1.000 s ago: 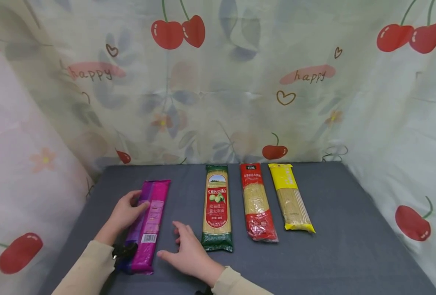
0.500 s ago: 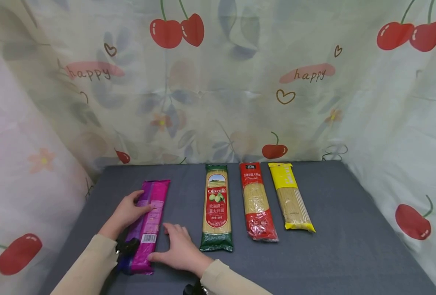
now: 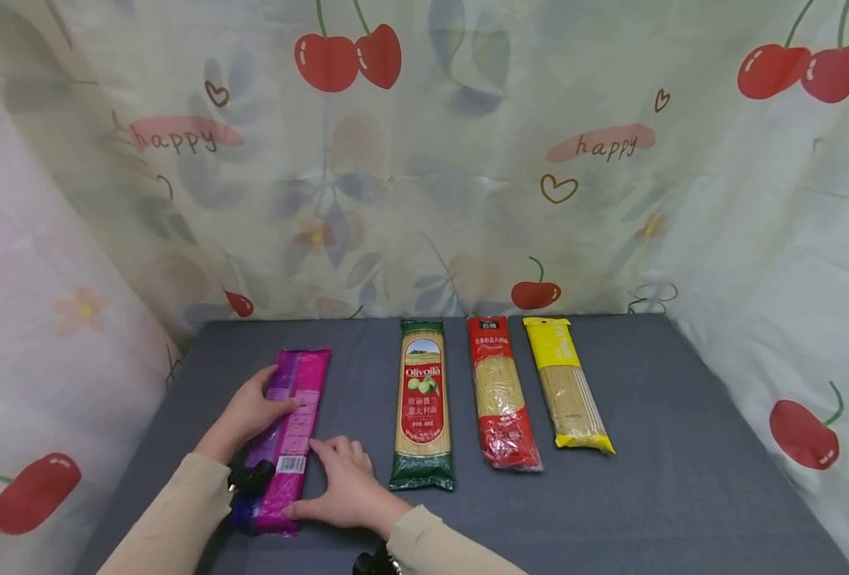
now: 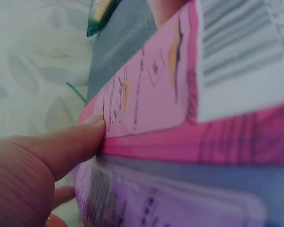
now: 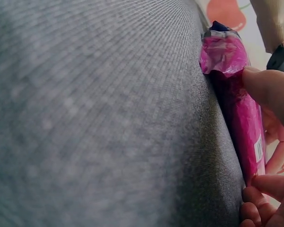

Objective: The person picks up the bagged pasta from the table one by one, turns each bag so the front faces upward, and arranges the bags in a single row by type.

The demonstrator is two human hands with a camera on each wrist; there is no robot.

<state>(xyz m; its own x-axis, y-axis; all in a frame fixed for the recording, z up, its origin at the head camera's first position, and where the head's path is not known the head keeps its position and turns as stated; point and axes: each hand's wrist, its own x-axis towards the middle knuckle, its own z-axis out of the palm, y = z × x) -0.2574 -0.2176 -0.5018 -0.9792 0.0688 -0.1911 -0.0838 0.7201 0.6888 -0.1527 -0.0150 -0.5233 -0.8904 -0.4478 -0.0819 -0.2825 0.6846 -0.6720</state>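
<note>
A long pink-and-purple packet (image 3: 302,427) lies on the left of the dark grey table, its barcode facing up and its contents hidden. My left hand (image 3: 247,414) grips it across the left side, thumb on the printed face and fingers down at the far-left edge. In the left wrist view the thumb (image 4: 80,137) presses near the seam between pink and purple. Along the packet's lower right edge, my right hand (image 3: 348,487) touches it with spread thumb and index finger. The right wrist view shows that thumb (image 5: 265,87) against the glossy pink side near the crimped end.
To the right lie a green-ended spaghetti packet (image 3: 422,407), a red spaghetti packet (image 3: 501,395) and a yellow noodle packet (image 3: 568,387), roughly side by side on the table (image 3: 654,495). Cherry-print curtains (image 3: 424,200) stand behind and at both sides.
My right hand has moved left, from beside the packet to its right edge. The left thumb has slid a little further right over the packet, which has stayed nearly in place.
</note>
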